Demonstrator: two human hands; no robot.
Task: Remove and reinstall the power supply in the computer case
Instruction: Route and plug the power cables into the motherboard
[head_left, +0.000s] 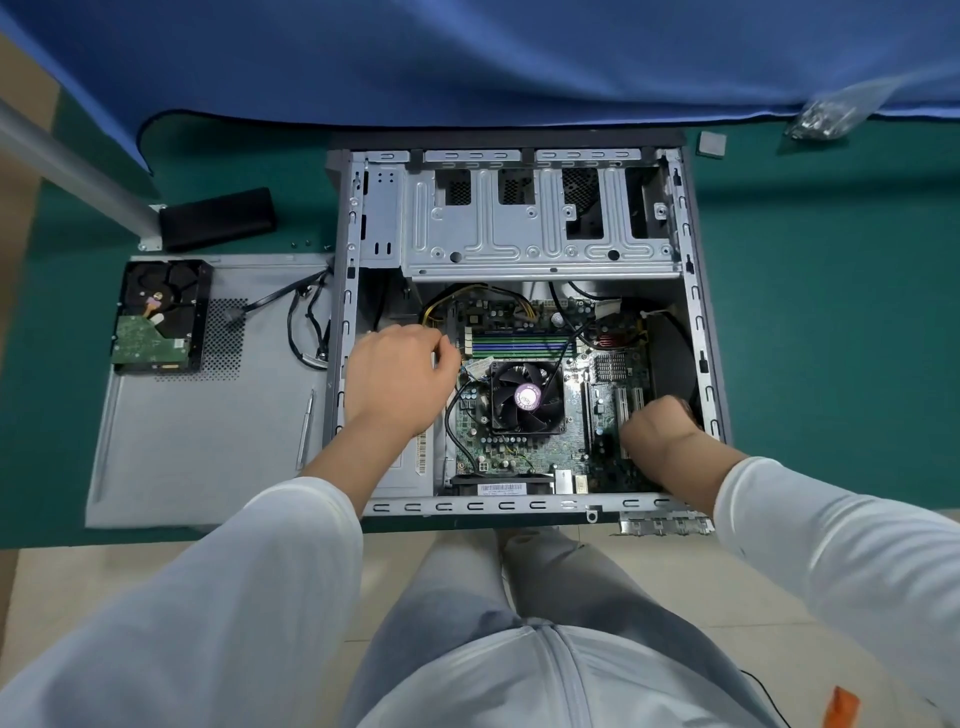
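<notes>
**PSU in the case's near-left corner, both my hands inside**

PSU (410, 467) sits in the near-left corner of the open case (691, 312), mostly hidden under my left forearm; only a grey face with a label strip shows. My left hand (400, 371) is over it, fingers curled toward the yellow and black wires (431, 312) at the board's left edge. Whether it actually pinches one I cannot tell. My right hand (657, 423) is low at the case's right side, beside the white slots, fingers curled and hidden behind the knuckles; I cannot tell if it holds anything.

Between my hands lies the motherboard (519, 447) with its black fan (527, 397) in the middle. Beyond it, the drive cage (540, 228) spans the far half of the case.

Left of the case, the side panel (208, 441) lies flat on the green desk (831, 312), with a hard drive (161, 317) on its far corner, loose black cables (306, 322) trailing over its right edge, and a screwdriver (305, 428) just beside the case wall. A black pouch (218, 218) lies past the panel. At the far right are a bag of screws (826, 117) and a small grey square (710, 144).
</notes>
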